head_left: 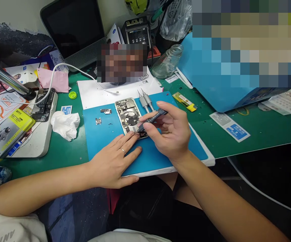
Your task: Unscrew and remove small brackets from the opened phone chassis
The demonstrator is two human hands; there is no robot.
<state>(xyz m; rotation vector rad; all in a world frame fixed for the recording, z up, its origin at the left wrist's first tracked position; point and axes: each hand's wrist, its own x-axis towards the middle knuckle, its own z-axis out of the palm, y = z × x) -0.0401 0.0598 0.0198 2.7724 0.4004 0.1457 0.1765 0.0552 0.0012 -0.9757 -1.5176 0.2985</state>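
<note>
An opened smartphone (128,113) lies on the blue mat (105,141), its inner parts exposed. My left hand (115,158) rests flat with fingers apart, its fingertips at the phone's lower end. A ring is on one finger. My right hand (174,134) grips a dark grey screwdriver (158,115), held slanted with its lower end over the bottom of the phone. My fingers partly hide the tip and that corner. Beside the phone's right edge lie two grey screwdrivers (147,101). Left of the phone sit two small phone parts, one (106,111) above the other (98,121).
A crumpled tissue (65,125), a white box (46,143) and a yellow battery box (9,134) stand left. Behind are a white cable (80,69), a glass jar (167,62) and a dark screen (73,27). A yellow packet (185,102) and a blue case (218,95) lie right.
</note>
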